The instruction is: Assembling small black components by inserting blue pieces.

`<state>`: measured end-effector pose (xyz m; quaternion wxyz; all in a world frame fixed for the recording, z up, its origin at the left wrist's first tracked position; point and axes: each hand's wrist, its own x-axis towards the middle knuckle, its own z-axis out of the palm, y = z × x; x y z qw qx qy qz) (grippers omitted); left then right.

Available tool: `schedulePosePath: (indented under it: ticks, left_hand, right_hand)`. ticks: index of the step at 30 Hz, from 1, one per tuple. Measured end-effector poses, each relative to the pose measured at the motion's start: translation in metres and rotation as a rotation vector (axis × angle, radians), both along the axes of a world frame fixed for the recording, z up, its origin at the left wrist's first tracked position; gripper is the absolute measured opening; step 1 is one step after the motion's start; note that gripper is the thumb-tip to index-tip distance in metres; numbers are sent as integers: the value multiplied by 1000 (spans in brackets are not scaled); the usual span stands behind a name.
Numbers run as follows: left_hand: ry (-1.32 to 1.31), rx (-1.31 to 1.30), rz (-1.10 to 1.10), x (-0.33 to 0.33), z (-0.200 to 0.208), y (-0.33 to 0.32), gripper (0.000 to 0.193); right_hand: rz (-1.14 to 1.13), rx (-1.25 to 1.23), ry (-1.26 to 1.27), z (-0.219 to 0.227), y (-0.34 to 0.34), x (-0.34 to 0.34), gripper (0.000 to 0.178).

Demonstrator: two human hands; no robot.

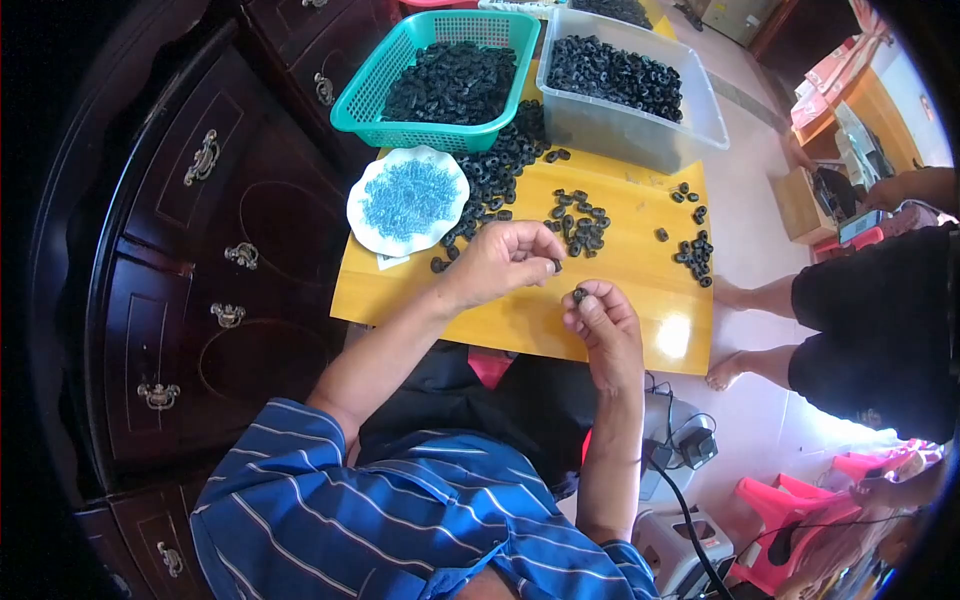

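Shirt [400,510], right hand [608,325] pinched around piece [580,295]

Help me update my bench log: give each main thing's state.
Left hand: pinching small black part
Right hand: pinching similar part
Green basket: upright, uncovered, holding black parts
Clear bin: uncovered, holding black parts
White plate: holding bluish pieces
Yellow table: partly covered
Dark cabinet: shut

shirt [440,500]: blue, pale thin stripes | sleeves [275,440]: short | legwear [440,400]: black | hands [500,260] [612,330]: 2, bare
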<state>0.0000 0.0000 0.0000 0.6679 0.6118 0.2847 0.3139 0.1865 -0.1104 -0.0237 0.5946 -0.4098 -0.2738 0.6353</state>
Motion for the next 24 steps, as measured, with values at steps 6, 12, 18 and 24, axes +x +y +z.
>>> schedulePosePath:
  ticks: [6,12,18,24]
  left_hand:
    - [-42,89,27,7,-7,-14,11]
    - [-9,200,58,18,-7,-28,10]
    - [71,298,152,18,0,-37,12]
    - [-60,121,147,10,-5,-49,12]
  right_hand:
    - [-7,18,-11,2,2,-5,19]
    - [16,58,-18,-3,2,-4,19]
    - [-4,81,-4,-2,2,-7,19]
    - [33,101,84,-2,0,-14,18]
